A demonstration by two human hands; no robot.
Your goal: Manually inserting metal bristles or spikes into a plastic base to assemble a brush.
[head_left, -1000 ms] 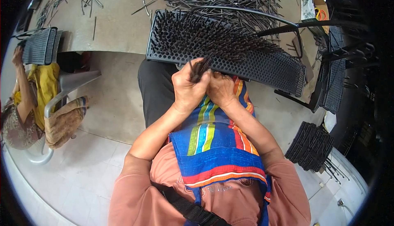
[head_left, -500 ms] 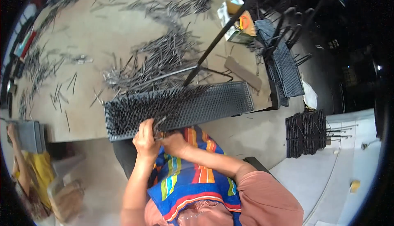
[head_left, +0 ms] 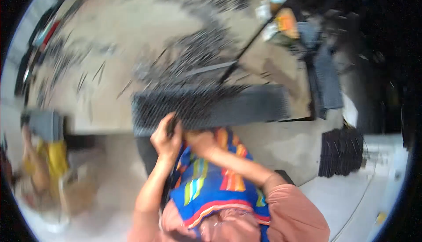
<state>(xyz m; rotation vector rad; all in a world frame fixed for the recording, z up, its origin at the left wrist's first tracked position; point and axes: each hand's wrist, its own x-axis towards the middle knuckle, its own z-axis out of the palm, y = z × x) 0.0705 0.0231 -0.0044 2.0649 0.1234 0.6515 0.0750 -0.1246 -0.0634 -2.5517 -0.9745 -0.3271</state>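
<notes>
A long grey perforated tray [head_left: 255,105] lies along the near table edge. Dark thin rods [head_left: 169,99] stand packed in its left part; blur hides their exact shape. At the tray's front edge, my left hand [head_left: 165,137] is closed, its fingers curled round a short dark piece [head_left: 172,127]. My right hand [head_left: 201,142] is close beside it, to its right and over the striped apron. Motion smears its fingers, so whether it holds anything is hidden. Behind the tray is a heap of loose thin dark rods [head_left: 202,48].
A slanting dark bar [head_left: 246,50] crosses above the table near the heap. An open box [head_left: 285,24] stands at the far right. Beyond the right edge is another perforated tray [head_left: 327,77]; below it sits a dark stack [head_left: 341,152]. A co-worker's arm [head_left: 37,163] shows at left.
The whole view has shifted, with table and tray now farther right. My left hand now has a dark piece upright in its fingers. My right hand has stayed near it.
</notes>
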